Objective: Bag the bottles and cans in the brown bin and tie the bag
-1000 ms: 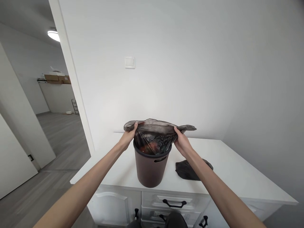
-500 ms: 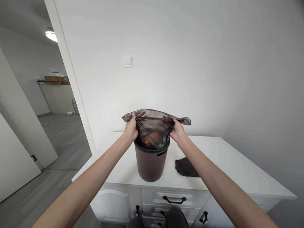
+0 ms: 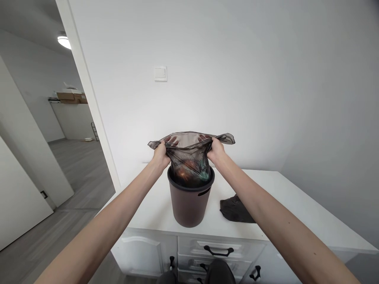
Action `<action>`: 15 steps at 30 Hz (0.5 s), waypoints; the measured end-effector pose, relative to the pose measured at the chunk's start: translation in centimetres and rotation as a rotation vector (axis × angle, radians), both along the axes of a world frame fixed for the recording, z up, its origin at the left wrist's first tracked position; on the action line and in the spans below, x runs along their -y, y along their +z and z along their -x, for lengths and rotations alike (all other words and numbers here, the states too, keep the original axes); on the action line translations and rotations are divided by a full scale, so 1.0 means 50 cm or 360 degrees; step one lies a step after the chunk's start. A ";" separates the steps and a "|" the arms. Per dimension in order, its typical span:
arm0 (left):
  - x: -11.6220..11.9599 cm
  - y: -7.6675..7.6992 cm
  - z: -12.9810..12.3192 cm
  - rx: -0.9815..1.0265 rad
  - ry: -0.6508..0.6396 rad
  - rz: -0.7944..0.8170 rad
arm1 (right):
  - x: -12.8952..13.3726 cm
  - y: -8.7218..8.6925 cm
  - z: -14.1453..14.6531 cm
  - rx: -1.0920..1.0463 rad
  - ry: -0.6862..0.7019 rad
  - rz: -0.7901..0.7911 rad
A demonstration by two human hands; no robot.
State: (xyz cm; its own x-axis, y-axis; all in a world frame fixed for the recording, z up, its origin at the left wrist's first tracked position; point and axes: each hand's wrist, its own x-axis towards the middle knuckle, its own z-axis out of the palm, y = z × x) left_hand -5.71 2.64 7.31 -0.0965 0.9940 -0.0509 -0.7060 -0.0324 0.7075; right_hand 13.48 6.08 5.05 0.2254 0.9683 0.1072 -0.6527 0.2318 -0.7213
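Observation:
A brown bin (image 3: 189, 207) with a dark rim stands upright on a white cabinet top. Out of its mouth rises a thin, see-through black bag (image 3: 189, 159), with orange and green items showing dimly inside. My left hand (image 3: 162, 153) grips the bag's upper left edge, its fingers visible through the film. On the opposite side, my right hand (image 3: 215, 150) is closed on the upper right edge. The bag's mouth is stretched between both hands above the bin, while its lower part stays inside. A folded black bag (image 3: 235, 210) lies right of the bin, partly behind my right forearm.
The white cabinet (image 3: 148, 217) has drawers and doors with black handles. Behind it is a wall with a light switch (image 3: 160, 73). At left, a doorway shows another room with cardboard boxes (image 3: 71, 97). My knees show at the bottom.
The bag has come up a little higher out of the bin, and both hands have risen slightly with it. More of the bag's contents shows above the rim.

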 end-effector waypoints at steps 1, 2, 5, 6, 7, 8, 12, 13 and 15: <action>0.004 0.008 0.000 0.0000 -0.0020 -0.0013 | 0.009 0.018 -0.001 -0.0024 0.0022 0.0016; 0.007 0.018 -0.002 0.0000 -0.0041 -0.0030 | 0.020 0.036 -0.003 -0.0044 0.0043 0.0023; 0.021 0.058 -0.010 0.0060 -0.0103 -0.0174 | 0.062 0.094 -0.017 -0.0082 0.0112 -0.0054; 0.026 0.076 -0.013 0.0101 -0.0118 -0.0253 | 0.077 0.113 -0.025 -0.0091 0.0134 -0.0115; 0.033 0.095 -0.016 0.0145 -0.0130 -0.0335 | 0.093 0.134 -0.033 -0.0091 0.0155 -0.0189; 0.040 0.116 -0.018 0.0183 -0.0138 -0.0412 | 0.109 0.155 -0.042 -0.0077 0.0169 -0.0273; 0.091 0.213 -0.022 0.0229 -0.0124 -0.0642 | 0.182 0.247 -0.080 0.0123 0.0114 -0.0650; 0.110 0.237 -0.025 0.0213 -0.0105 -0.0692 | 0.204 0.271 -0.089 0.0189 0.0080 -0.0742; 0.152 0.282 -0.034 0.0145 -0.0044 -0.0773 | 0.252 0.316 -0.106 0.0320 -0.0004 -0.0899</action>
